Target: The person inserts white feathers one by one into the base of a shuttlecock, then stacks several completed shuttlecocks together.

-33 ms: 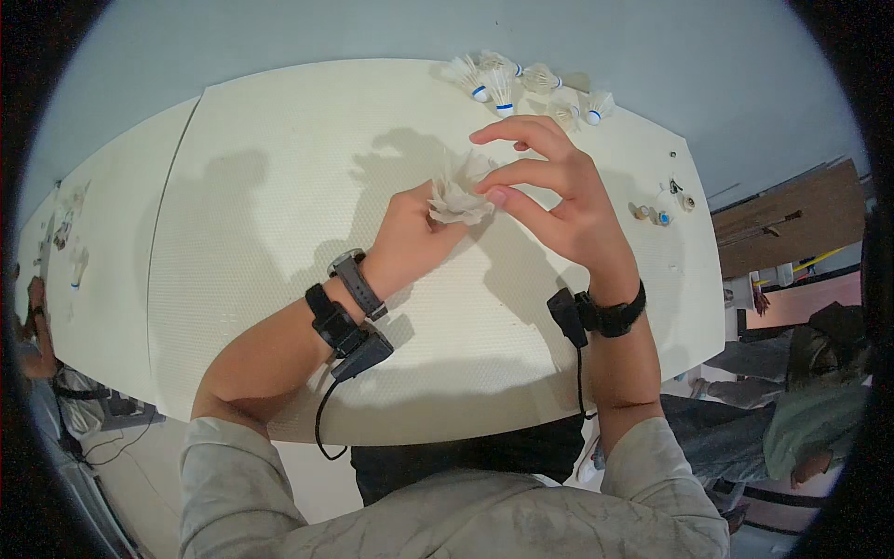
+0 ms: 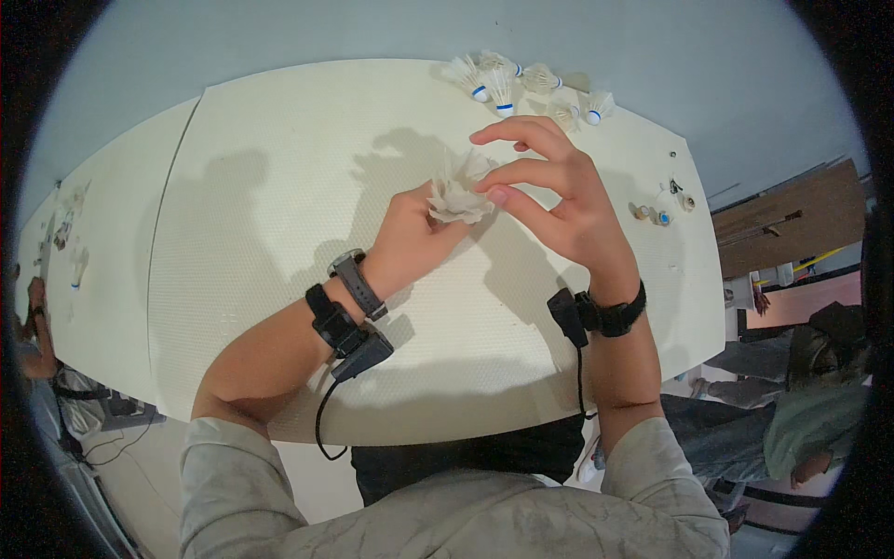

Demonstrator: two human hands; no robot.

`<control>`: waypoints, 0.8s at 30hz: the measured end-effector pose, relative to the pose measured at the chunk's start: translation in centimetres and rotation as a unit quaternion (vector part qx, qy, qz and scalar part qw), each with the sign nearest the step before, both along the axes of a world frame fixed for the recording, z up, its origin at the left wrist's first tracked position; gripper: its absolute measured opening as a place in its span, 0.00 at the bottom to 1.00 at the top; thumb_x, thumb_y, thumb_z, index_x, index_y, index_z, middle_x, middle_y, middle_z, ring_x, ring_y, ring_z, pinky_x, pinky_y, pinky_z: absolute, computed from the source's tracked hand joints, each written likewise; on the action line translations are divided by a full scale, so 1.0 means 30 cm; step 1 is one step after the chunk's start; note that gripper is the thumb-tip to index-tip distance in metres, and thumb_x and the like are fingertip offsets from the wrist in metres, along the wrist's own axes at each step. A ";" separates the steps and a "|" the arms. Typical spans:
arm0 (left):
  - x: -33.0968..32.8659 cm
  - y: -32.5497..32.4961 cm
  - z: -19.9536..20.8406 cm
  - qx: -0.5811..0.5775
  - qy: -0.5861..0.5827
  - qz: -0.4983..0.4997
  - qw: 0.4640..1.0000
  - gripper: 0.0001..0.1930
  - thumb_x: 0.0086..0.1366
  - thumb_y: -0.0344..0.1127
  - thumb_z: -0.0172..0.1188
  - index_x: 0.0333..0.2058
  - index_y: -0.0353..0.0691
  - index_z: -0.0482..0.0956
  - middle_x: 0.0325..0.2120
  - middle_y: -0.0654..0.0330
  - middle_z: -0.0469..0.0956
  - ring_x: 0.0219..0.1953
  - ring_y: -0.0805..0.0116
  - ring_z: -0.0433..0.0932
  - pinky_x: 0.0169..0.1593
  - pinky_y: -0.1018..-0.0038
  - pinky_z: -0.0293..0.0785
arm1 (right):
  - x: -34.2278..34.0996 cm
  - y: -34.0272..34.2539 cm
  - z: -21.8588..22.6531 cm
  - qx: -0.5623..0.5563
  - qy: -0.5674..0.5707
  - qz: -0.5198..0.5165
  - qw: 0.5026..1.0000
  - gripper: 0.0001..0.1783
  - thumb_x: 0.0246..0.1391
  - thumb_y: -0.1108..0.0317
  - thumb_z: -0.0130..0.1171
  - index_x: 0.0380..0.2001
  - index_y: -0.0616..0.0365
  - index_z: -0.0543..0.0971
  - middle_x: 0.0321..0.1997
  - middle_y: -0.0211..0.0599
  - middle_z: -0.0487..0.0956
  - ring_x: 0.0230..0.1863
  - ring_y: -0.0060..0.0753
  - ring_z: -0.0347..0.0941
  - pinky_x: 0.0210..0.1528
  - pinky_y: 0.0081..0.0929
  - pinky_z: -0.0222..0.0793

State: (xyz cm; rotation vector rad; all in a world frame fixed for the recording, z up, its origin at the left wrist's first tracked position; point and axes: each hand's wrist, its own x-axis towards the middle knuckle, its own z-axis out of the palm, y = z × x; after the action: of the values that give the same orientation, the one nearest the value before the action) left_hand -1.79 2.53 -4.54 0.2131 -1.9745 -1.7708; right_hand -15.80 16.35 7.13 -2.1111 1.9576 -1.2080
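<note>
Over the middle of the table, my left hand (image 2: pixel 410 235) is closed around a white feather shuttlecock (image 2: pixel 454 197). Its feathers face up, ruffled and spread unevenly, while its base is hidden in the fist. From the right, my right hand (image 2: pixel 570 207) meets the feathers' edge, thumb and index finger pinched on a feather there. The other fingers of that hand are bent and lifted away from the shuttlecock.
Several shuttlecocks (image 2: pixel 503 88) with blue-banded bases lie at the far edge of the white table (image 2: pixel 270 307). Small round parts (image 2: pixel 662 218) sit at the right. Wrist devices with black cables (image 2: pixel 325 410) hang by my forearms. Other people are at both sides.
</note>
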 end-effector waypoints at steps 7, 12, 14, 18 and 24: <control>0.006 0.001 0.004 -0.020 0.018 0.002 1.000 0.16 0.60 0.29 0.72 0.46 0.36 0.81 0.40 0.62 0.85 0.42 0.76 0.81 0.46 0.74 0.79 | 0.000 -0.008 -0.001 0.007 0.034 0.041 0.999 0.05 0.51 0.73 0.67 0.33 0.58 0.86 0.56 0.39 0.81 0.59 0.43 0.73 0.57 0.36 0.68; 0.001 0.016 0.032 -0.011 0.046 0.023 0.999 0.17 0.60 0.32 0.72 0.46 0.35 0.79 0.38 0.61 0.85 0.40 0.77 0.81 0.46 0.75 0.78 | -0.169 -0.030 -0.139 -0.021 -0.263 -0.086 0.961 0.12 0.56 0.64 0.68 0.44 0.52 0.85 0.59 0.39 0.79 0.62 0.44 0.72 0.65 0.40 0.65; 0.010 0.016 0.039 -0.018 0.021 0.026 0.999 0.18 0.59 0.31 0.73 0.46 0.35 0.78 0.38 0.61 0.85 0.40 0.77 0.81 0.47 0.75 0.78 | -0.231 -0.058 -0.234 -0.006 -0.206 -0.152 0.967 0.16 0.55 0.62 0.69 0.47 0.49 0.84 0.63 0.40 0.76 0.65 0.46 0.69 0.66 0.41 0.64; 0.012 0.025 0.035 -0.008 0.033 0.030 0.999 0.23 0.55 0.30 0.76 0.48 0.36 0.76 0.39 0.61 0.84 0.41 0.77 0.81 0.47 0.75 0.78 | -0.299 -0.136 -0.413 0.048 0.017 -0.261 0.964 0.27 0.58 0.57 0.67 0.60 0.44 0.78 0.71 0.42 0.69 0.73 0.47 0.59 0.70 0.50 0.56; 0.011 0.014 0.043 0.003 0.036 -0.003 0.999 0.24 0.54 0.31 0.78 0.47 0.35 0.76 0.37 0.61 0.84 0.40 0.78 0.81 0.47 0.75 0.79 | -0.401 -0.185 -0.445 0.009 0.019 -0.306 0.952 0.21 0.53 0.60 0.70 0.51 0.50 0.82 0.58 0.43 0.78 0.60 0.46 0.72 0.62 0.44 0.66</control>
State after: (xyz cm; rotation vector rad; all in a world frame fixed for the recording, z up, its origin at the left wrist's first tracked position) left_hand -1.47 2.96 -3.25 0.1433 -1.9226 -1.7636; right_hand -27.84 10.79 -6.21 -1.5585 2.7406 -1.1976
